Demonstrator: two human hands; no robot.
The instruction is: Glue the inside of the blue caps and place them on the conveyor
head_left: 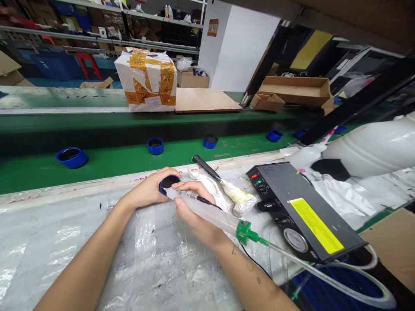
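Note:
My left hand (158, 186) is closed around a blue ring-shaped part with a dark inside (170, 182), holding it tilted above the plastic-covered bench. In my right hand (197, 211) lies a translucent dispensing syringe (217, 217), its tip at the opening of the blue part. Whether the tip touches the inside, I cannot tell. A green cap closes the syringe's rear end, and a clear hose (324, 273) runs from it to the right. A thin black cable with a plug lies along the barrel. The dispenser box (301, 211) with dial and gauge stands to the right.
Beyond the bench, several similar blue parts (155, 146) sit spaced along a green belt (110, 166). A black-handled tool (206, 166) and crumpled white cloth (238, 196) lie near my right hand. A taped white box (147, 80) stands behind, and a large white container (372, 147) at right.

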